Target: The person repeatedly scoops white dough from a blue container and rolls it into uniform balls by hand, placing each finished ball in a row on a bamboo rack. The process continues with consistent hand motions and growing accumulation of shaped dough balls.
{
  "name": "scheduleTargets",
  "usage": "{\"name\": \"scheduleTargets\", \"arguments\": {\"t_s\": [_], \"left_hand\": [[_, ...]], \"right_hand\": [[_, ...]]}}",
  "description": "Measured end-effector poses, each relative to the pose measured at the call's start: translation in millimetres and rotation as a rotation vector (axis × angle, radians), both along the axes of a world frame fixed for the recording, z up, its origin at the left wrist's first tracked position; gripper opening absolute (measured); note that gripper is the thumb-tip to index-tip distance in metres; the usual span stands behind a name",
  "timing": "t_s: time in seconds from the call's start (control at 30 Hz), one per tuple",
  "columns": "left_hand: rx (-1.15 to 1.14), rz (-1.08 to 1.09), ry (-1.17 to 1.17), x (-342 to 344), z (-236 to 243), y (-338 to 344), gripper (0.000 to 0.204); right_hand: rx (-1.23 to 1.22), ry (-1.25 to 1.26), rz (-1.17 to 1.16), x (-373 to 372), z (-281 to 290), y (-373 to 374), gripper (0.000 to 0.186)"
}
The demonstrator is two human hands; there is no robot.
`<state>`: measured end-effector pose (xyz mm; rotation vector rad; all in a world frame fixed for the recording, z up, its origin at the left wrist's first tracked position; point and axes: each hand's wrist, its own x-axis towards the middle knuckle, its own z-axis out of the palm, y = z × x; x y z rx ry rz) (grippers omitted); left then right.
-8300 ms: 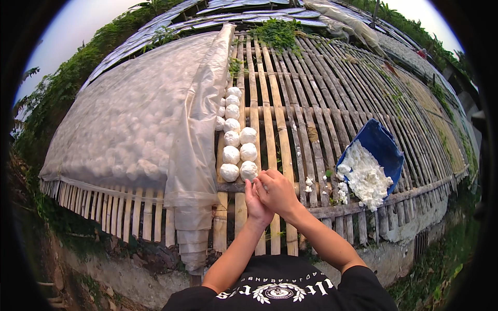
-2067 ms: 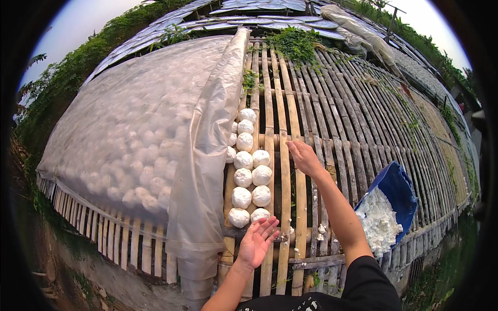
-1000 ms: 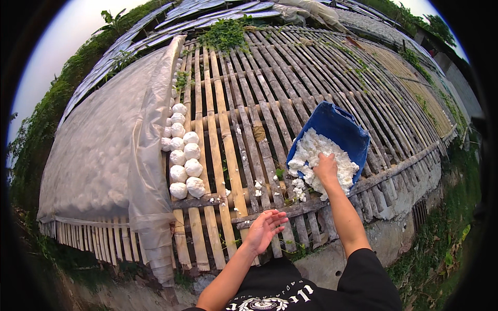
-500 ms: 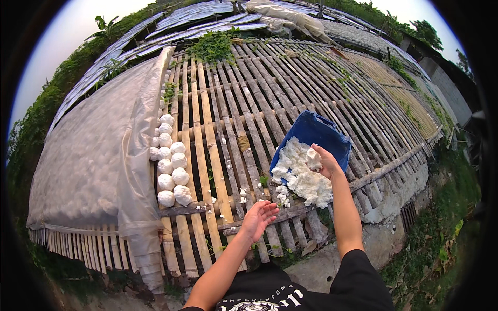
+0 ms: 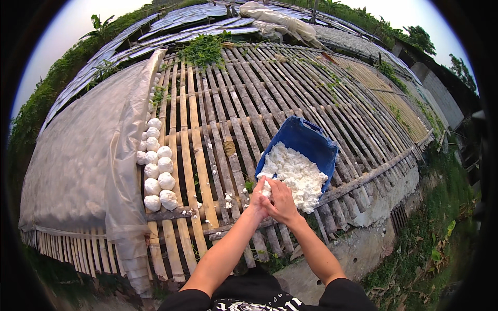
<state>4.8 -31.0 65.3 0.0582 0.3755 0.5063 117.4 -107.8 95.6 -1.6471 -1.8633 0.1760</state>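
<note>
My left hand (image 5: 257, 202) and my right hand (image 5: 282, 203) are pressed together around a lump of white crumbly paste (image 5: 266, 188). Little of the lump shows between the fingers. Both hands are at the near left edge of a blue plastic tub (image 5: 309, 136), which lies tilted on the bamboo slats. Loose white paste (image 5: 296, 173) fills its near half and reaches its near edge. To the left, white balls (image 5: 166, 180) of similar stuff sit in rows on the slats, beside a translucent plastic sheet (image 5: 124, 192).
The bamboo slat platform (image 5: 228, 109) has gaps between its strips. White crumbs (image 5: 228, 201) lie scattered left of my hands. A green leafy plant (image 5: 201, 50) grows through at the far side. Large pale panels (image 5: 192, 20) stand behind. A concrete ledge (image 5: 358, 254) runs along the near right.
My right hand has come left and down from the tub with a lump of paste and now meets my left hand. The view has shifted slightly.
</note>
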Motion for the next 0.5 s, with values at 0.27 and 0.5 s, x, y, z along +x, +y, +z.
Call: {"name": "scheduleTargets", "arguments": {"t_s": [0.27,0.5], "left_hand": [[-0.12,0.175,0.068,-23,-33,5,0.033],[-0.14,0.189,0.019,-42,-24,2,0.034]], "right_hand": [[-0.294,-0.319,-0.384,62,-46,33,0.048],[-0.319,-0.236,-0.431,75,-88,60,0.029]]}}
